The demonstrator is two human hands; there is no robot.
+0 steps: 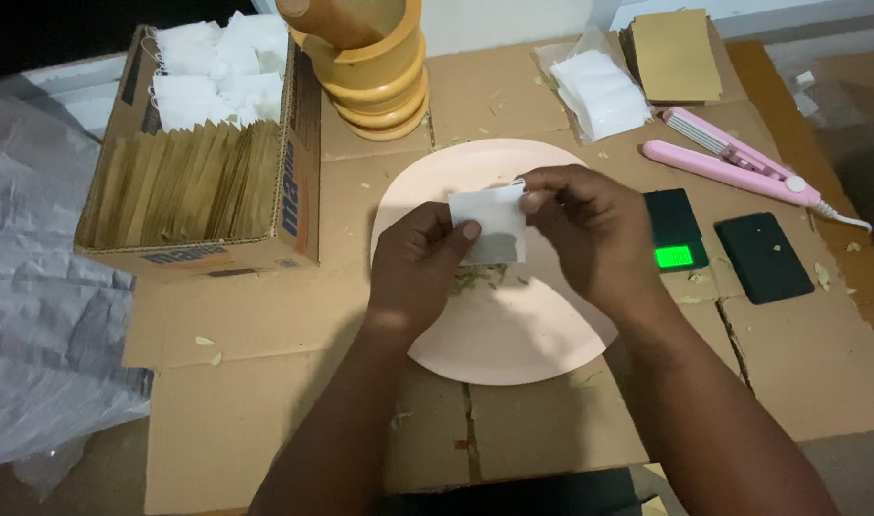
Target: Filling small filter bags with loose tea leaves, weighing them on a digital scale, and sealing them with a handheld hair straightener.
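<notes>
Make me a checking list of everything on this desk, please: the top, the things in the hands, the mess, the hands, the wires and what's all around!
Surface: flattened cardboard sheets cover the top.
Job's things: small white paper bag held over a pale pink plate; dried leaf bits lie on the plate.
Clutter: cardboard box of tan envelopes and white bags, yellow wooden mortar, stack of white bags, tan envelope stack, pink heat sealer, small scale with lit green screen, dark lid.
Grippers: left hand and right hand both pinch the bag.
Cables: white cord from the sealer.
Surroundings: grey plastic sheet at the left.
</notes>
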